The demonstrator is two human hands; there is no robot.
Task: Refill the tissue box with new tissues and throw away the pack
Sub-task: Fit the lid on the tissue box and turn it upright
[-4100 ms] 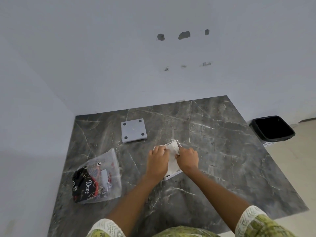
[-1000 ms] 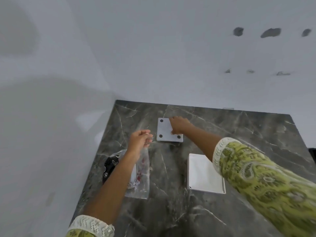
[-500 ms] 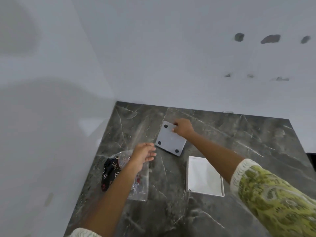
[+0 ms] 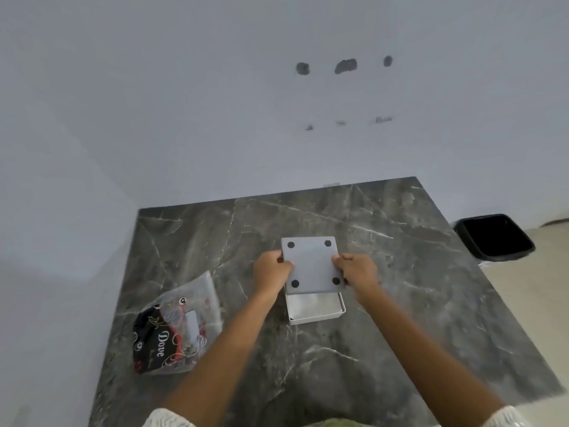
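Note:
A grey square base plate (image 4: 311, 264) with a dark round pad in each corner is held just above the white tissue box (image 4: 317, 317). My left hand (image 4: 271, 269) grips its left edge and my right hand (image 4: 356, 270) grips its right edge. The plate covers the far part of the box. White tissues (image 4: 314, 303) show in the uncovered near part. The emptied clear plastic pack (image 4: 178, 328), printed black and red with "Dove", lies flat on the table to the left.
The dark marble table (image 4: 400, 303) stands in a corner of white walls. A black-lined bin (image 4: 495, 237) is on the floor past the table's right edge.
My right hand lifted the grey plate from the far side of the table and brought it over the white box. My left hand left the pack and took the plate's left edge.

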